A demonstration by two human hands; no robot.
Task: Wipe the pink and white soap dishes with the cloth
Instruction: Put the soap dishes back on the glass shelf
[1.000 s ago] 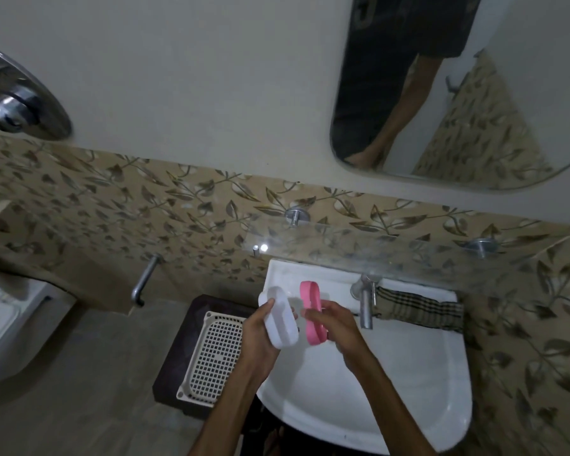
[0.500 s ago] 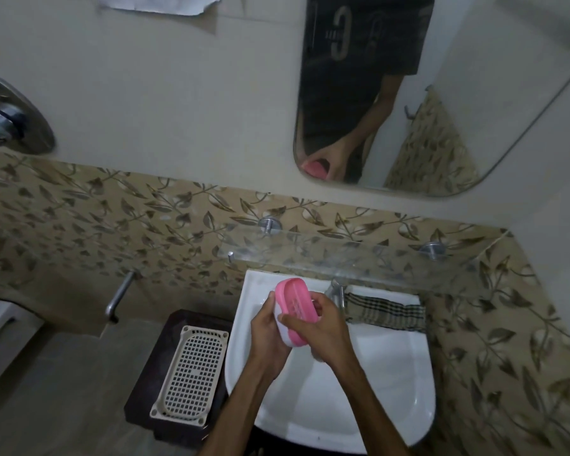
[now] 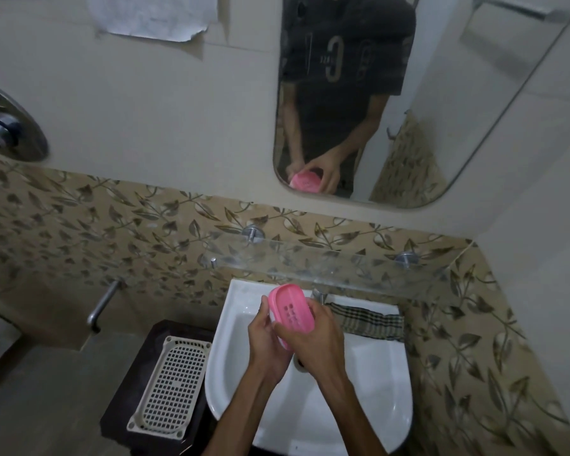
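While both hands work close together over the sink [image 3: 369, 406], neither one carries the cloth, so I judge that wiping has not begun or is paused. Left hand [image 3: 266, 340] curls round the left edge of the pink soap dish [image 3: 290, 312]; right hand [image 3: 313, 337] wraps its lower right side, thumb across the front. Dish is held up above the basin, tilted, slotted face toward the camera. White soap dish: not visible now; possibly nested behind the pink one, cannot tell. Left of the sink, a cream perforated tray [image 3: 171, 390] lies on a dark stand. Further back, the checked cloth [image 3: 369, 322] lies on the sink's rear ledge just right of the tap [image 3: 320, 296], untouched. Beyond, the mirror [image 3: 441, 110] reflects the pink dish in the hands. Remaining, by my judgement: fetch cloth, wipe both dishes.
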